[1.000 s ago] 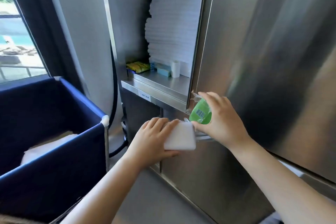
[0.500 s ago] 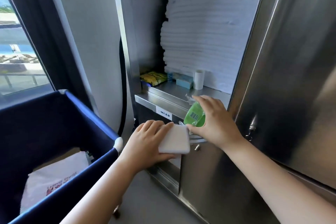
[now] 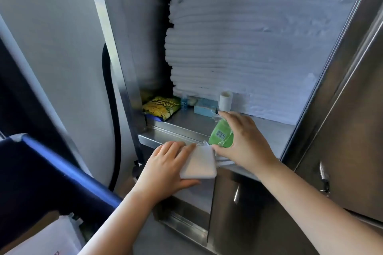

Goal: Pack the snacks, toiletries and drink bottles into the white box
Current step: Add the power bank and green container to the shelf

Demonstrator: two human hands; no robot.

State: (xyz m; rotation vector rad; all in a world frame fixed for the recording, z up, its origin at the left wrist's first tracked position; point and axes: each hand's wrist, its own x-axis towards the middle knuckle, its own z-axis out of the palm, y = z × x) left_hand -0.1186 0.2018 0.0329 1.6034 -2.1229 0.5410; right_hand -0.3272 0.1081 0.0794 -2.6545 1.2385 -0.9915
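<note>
My left hand (image 3: 165,165) grips a flat white rounded packet (image 3: 200,163) just below the steel shelf's front lip. My right hand (image 3: 244,143) holds a green wrapped packet with a barcode (image 3: 220,135) above the shelf (image 3: 186,122), its clear wrapper ends sticking out. On the shelf lie a yellow chips bag (image 3: 161,107), a small blue bottle (image 3: 184,103), a light blue box (image 3: 206,106) and a small white tube (image 3: 225,101) standing upright. The white box is partly visible at the bottom left (image 3: 41,240).
A tall stack of folded white towels (image 3: 248,43) fills the cabinet above the shelf. Steel cabinet doors (image 3: 342,130) stand to the right and below. A blue fabric cart (image 3: 51,172) sits at the left, next to a white wall.
The view has come closer to the cabinet and shelf. Both hands have risen with their packets to the shelf's edge, the right one now over the shelf.
</note>
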